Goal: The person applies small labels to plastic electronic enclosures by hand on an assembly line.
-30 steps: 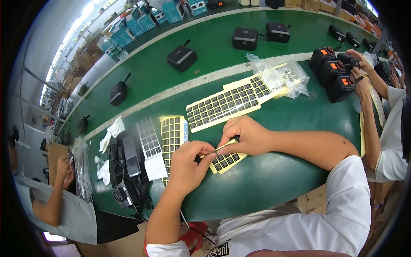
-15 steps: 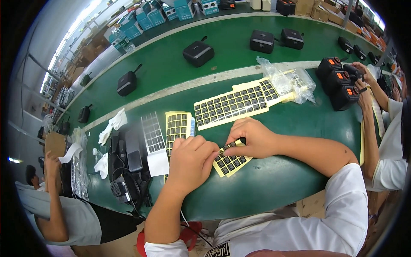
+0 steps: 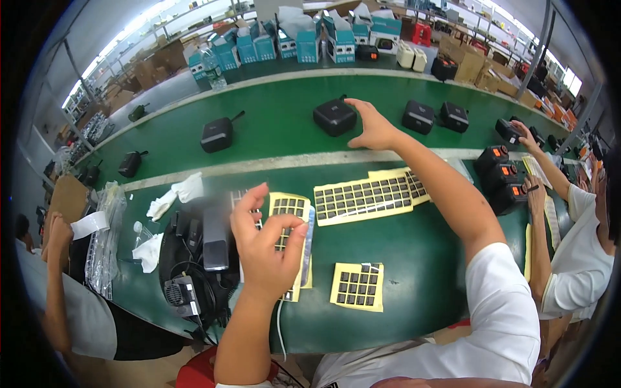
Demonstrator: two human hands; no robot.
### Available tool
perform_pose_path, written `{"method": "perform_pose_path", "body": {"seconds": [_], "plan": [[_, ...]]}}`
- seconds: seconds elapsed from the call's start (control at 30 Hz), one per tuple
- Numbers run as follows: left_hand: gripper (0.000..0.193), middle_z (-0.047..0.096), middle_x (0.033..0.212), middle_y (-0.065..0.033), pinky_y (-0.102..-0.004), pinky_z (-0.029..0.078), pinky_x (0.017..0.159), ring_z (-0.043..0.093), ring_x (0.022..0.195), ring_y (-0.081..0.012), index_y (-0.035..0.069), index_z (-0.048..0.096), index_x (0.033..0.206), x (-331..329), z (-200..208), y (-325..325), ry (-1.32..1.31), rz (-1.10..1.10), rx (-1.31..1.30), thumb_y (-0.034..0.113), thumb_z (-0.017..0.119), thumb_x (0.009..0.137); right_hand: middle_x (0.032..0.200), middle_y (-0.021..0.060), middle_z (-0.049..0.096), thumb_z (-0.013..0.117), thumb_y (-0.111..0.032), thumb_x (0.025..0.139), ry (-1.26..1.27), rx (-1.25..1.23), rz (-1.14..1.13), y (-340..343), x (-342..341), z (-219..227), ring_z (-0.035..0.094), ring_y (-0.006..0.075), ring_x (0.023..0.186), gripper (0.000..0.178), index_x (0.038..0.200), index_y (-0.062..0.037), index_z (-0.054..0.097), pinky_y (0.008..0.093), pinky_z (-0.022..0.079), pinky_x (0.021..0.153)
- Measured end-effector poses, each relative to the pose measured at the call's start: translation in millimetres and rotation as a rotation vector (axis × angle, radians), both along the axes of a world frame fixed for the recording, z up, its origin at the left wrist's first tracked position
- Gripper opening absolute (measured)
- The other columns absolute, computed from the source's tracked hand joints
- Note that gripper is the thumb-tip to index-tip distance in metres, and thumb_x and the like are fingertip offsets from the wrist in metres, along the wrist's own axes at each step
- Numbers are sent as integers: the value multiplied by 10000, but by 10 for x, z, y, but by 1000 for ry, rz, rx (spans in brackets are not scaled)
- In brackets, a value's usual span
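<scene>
My right hand [image 3: 375, 128] stretches far over the table with thumb and fingers spread, beside the right side of a black box-shaped device with a strap [image 3: 334, 116]. My left hand [image 3: 268, 249] is raised, its thumb and index finger pinched together. A tiny dark spot shows at those fingertips, too small to name. Behind the left hand lies a tall yellow sheet of black rectangular stickers [image 3: 290, 205], partly hidden. A small yellow sticker sheet [image 3: 358, 286] lies on the green table near me. Farther off, a wide yellow sticker sheet [image 3: 364, 200] runs partly behind my right forearm.
More black devices [image 3: 217, 134] stand along the green far strip. Orange-marked black devices [image 3: 510, 196] are stacked at right, near a co-worker's hands. At left are a dark power bank [image 3: 215, 239], cables, white gloves [image 3: 174, 196] and another person. Blue boxes [image 3: 308, 45] line the back.
Both hands have left the small sticker sheet, which now lies on the table. My right hand has reached forward to a black device; my left has risen leftward, still pinched. The view has tilted up.
</scene>
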State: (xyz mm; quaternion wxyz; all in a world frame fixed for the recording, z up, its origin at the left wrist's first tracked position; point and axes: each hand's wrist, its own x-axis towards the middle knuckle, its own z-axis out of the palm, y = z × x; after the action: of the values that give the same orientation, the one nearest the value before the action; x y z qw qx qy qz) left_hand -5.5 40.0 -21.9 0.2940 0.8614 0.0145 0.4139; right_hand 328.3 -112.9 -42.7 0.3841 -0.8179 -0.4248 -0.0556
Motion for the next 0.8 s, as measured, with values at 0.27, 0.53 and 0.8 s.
{"method": "perform_pose_path", "body": {"seconds": [0.27, 0.53, 0.8], "plan": [[98, 553, 1361, -185, -471, 385, 1034, 527, 1188, -380, 103, 736, 864, 32, 32, 131, -11, -33, 106, 133, 780, 782, 1492, 197, 463, 898, -72, 483, -67, -564, 174, 175, 999, 121, 458, 360, 1386, 1222, 1571, -99, 342, 400, 404, 1144], [105, 605, 1228, -136, -449, 401, 968, 558, 1118, -338, 131, 764, 861, 134, 18, 79, -118, 12, 139, 127, 791, 759, 1469, 238, 468, 976, -264, 518, 99, -392, 225, -317, 1023, 42, 495, 369, 1338, 1165, 1513, -34, 414, 419, 412, 1126], [70, 477, 1371, -217, -423, 405, 983, 509, 1207, -358, 79, 745, 864, 87, 1, 91, -215, 134, -23, 71, 776, 802, 1291, 178, 517, 967, -198, 580, 56, 39, -38, -142, 83, 81, 558, 324, 1205, 998, 1406, -57, 424, 409, 499, 1013]]}}
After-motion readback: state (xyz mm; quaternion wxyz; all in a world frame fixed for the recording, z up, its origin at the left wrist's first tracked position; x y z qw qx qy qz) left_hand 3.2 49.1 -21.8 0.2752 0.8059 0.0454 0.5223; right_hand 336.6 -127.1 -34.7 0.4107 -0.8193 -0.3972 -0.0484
